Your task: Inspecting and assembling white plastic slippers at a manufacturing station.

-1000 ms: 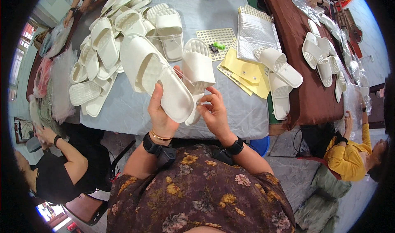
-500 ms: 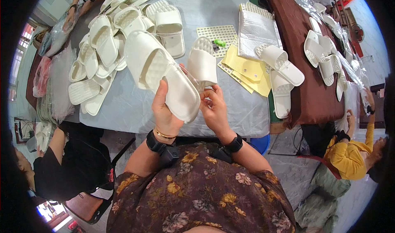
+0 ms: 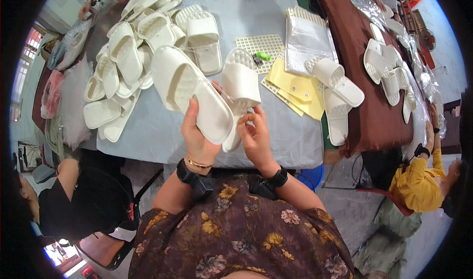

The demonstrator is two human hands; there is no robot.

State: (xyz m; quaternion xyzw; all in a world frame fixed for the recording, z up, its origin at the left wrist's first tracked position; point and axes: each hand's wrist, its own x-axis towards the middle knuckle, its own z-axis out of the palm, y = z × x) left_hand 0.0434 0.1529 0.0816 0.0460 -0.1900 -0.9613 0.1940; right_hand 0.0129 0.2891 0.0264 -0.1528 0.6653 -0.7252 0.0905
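Note:
My left hand is closed on a white slipper, its thumb on the footbed and its other fingers mostly hidden behind. A second white slipper stands beside it, partly overlapped by the first; reddish fingertips show between the two. At this second slipper's right edge, just below the strap, is my right hand. Its fingers are curled, thumb and forefinger pinched together; whatever is between them is too small to make out. Both slippers are tilted above the grey-covered table.
A heap of white slippers lies at the left. Sticker sheets, a green object, yellow papers, silvery packaging and another slipper pair lie right. People in black and yellow sit either side.
The second slipper has swung out, so its heel part now shows below the strap beside the first slipper. The first slipper has shifted slightly left. My right hand has moved little, its fingers still curled.

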